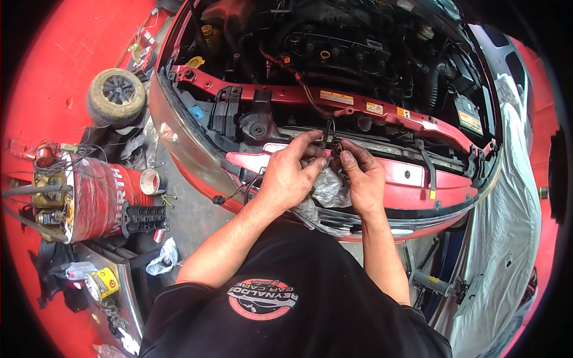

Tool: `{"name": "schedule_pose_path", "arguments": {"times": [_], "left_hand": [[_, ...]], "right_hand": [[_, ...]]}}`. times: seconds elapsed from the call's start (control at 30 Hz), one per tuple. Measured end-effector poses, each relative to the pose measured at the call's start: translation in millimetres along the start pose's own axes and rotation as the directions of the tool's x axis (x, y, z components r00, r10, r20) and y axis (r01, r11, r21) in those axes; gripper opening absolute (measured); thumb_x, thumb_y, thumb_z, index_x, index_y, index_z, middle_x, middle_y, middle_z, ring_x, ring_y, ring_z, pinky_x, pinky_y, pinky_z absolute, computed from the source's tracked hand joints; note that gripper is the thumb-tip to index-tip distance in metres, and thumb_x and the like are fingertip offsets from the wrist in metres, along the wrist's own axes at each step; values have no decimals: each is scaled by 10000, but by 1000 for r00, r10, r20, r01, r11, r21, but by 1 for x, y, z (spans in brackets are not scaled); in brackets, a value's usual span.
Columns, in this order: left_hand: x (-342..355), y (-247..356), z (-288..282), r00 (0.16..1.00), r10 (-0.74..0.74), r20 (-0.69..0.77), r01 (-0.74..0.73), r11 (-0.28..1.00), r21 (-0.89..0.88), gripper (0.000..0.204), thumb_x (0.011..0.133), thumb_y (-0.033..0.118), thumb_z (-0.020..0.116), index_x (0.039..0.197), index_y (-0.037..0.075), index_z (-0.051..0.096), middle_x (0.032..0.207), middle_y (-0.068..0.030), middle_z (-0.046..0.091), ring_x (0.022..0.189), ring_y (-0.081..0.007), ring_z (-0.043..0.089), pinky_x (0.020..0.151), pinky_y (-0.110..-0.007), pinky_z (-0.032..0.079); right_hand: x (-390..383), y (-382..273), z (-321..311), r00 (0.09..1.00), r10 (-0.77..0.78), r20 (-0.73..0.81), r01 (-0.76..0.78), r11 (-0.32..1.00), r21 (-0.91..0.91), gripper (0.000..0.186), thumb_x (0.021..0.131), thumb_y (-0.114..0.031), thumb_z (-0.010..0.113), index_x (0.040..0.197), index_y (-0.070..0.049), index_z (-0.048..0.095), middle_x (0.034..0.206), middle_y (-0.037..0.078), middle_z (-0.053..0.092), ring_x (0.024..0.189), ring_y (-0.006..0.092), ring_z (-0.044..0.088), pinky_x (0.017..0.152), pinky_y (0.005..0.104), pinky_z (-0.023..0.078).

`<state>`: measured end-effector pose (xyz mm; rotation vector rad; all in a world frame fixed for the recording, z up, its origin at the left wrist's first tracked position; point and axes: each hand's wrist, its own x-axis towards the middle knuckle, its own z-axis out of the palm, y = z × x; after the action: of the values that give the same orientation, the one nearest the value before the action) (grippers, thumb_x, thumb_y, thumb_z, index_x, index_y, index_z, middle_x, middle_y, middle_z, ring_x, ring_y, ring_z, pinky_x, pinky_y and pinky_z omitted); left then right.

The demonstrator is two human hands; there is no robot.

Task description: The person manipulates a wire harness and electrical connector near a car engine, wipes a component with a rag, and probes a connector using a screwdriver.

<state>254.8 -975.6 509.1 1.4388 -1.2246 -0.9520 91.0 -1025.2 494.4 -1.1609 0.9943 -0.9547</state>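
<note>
Over the front of a red car, my right hand (365, 179) pinches a small black electrical connector (337, 147) between thumb and fingers. A thin dark wire (333, 126) runs up from it toward the engine bay. Close beside it, my left hand (289, 176) has its fingers curled together; what they hold is too small and hidden to name. Below and between the hands lies a crumpled clear plastic bag (330, 190), on the red front panel (401, 173). A red crossbar (280, 94) spans the car beyond my fingers.
The engine (334, 51) lies open at the far side, with a battery (468, 114) at right. To the left are a wheel (116, 95), a red drum (98, 197) with parts on top, and a yellow can (102, 283). A pale sheet (507, 221) hangs at right.
</note>
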Motion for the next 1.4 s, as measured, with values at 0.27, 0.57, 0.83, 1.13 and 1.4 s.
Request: {"name": "schedule_pose_path", "arguments": {"times": [0.27,0.57,0.83,1.13,1.4], "left_hand": [[18,-16,-12,969,-75,236,138,955,-264,390,908,4,591,1295,-19,547,1032,-97,692,909,-115,635,766,-260,517],[46,-9,-12,970,10,243,-61,977,203,295,892,36,612,1183,57,659,946,-60,681,845,-125,612,750,-286,497],[81,-2,0,667,549,504,-744,459,485,340,734,106,700,1070,147,718,1167,-74,606,1144,-305,484,941,-441,406],[111,-21,7,554,538,636,-828,438,351,184,727,145,708,910,134,685,1050,20,624,1206,-273,461,995,-503,335],[120,-34,15,560,539,629,-807,527,266,144,729,124,696,864,88,660,883,-14,600,1121,-272,487,985,-501,338]], "right_hand": [[-14,26,2,998,-15,-59,10,997,-73,367,846,59,621,1212,45,593,1125,63,618,954,115,598,876,262,491],[-8,32,13,990,-110,-87,108,994,-33,461,858,-52,709,1261,81,531,1112,99,638,974,137,615,872,275,496],[1,49,-3,989,-41,-143,67,981,181,315,1002,-86,472,1258,89,529,1038,105,650,954,134,622,832,273,502],[6,52,-8,989,-38,-141,86,931,354,358,1057,-163,399,1335,61,416,1131,144,582,931,190,639,772,311,534],[11,50,0,958,-3,-287,72,971,228,335,1053,-158,419,1303,64,445,1022,138,613,820,190,658,696,315,578]]}}
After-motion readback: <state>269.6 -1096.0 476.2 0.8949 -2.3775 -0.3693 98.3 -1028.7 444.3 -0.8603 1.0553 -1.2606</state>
